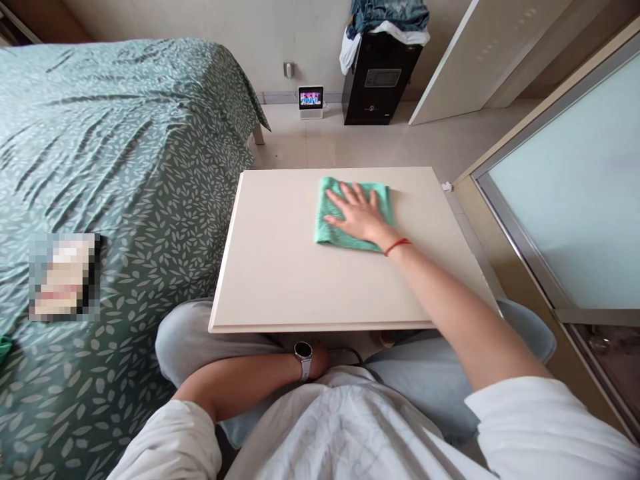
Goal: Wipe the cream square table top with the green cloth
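Observation:
My right hand point(357, 212) lies flat with its fingers spread on a folded green cloth point(327, 230). Under the cloth is the pale top of a small table point(275, 267), and the cloth rests towards its far side, right of the middle. A red string bracelet point(397, 245) circles my right wrist. My left hand point(320, 360) is low in front of my body, below the table's near edge. A watch point(303, 351) is on that wrist. The fingers of my left hand are mostly hidden, so what they do does not show.
A bed with a green leaf-patterned sheet point(165, 200) stands at the left, with a blurred-out object point(63, 277) on it. By the far wall are a small lit screen point(311, 100) and a black cabinet point(380, 80) topped with clothes point(390, 17). A frosted-glass panel point(575, 167) flanks the right.

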A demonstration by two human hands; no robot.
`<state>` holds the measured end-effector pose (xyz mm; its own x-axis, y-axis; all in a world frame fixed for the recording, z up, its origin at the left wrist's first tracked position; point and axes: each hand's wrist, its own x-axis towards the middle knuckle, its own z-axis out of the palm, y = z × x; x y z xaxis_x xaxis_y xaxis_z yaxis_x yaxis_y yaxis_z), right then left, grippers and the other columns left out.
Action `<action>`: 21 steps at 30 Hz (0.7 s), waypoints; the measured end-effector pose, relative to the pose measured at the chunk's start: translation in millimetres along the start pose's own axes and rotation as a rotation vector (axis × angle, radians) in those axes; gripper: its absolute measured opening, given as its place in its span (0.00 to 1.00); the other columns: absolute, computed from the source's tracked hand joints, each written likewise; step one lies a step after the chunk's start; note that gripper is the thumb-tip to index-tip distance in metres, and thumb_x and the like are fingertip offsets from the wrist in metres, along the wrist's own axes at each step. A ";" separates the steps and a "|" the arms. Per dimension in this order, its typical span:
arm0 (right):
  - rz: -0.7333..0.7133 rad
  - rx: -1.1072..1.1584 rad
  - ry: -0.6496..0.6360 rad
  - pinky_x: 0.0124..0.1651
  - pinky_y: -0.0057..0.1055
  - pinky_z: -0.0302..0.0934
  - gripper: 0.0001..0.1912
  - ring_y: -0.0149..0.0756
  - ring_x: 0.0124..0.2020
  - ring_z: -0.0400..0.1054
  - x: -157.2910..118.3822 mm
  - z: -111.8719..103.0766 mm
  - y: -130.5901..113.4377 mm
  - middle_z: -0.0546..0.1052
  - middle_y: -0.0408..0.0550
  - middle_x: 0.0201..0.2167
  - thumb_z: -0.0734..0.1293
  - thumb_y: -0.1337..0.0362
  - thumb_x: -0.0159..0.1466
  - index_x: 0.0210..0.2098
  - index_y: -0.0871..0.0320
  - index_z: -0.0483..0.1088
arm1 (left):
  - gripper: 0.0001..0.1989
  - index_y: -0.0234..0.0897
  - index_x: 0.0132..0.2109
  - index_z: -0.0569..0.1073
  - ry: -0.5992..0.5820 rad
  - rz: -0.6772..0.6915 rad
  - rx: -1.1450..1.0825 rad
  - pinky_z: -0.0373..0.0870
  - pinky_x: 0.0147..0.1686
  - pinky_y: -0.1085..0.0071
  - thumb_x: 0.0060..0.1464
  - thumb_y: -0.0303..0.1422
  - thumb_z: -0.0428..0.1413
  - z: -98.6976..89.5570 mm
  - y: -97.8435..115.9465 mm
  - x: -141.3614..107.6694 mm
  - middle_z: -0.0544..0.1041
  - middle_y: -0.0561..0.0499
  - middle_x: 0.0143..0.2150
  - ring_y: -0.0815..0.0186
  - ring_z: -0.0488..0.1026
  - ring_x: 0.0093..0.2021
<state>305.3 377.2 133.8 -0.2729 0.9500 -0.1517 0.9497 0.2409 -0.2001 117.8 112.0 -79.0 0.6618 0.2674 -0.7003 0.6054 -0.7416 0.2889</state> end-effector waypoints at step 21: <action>-0.249 0.029 -0.032 0.81 0.84 0.30 0.47 0.76 0.88 0.31 49.9 11.2 -144.9 0.40 0.63 0.90 0.60 0.40 0.79 0.89 0.54 0.48 | 0.16 0.23 0.56 0.84 -0.067 0.004 -0.024 0.72 0.61 0.50 0.71 0.23 0.54 -6.6 1.4 -0.3 0.85 0.28 0.56 0.45 0.80 0.62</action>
<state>152.4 387.5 144.4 -0.5032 0.8552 -0.1243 0.8478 0.4607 -0.2625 121.4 114.9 -74.1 0.6341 0.2221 -0.7407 0.6133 -0.7278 0.3068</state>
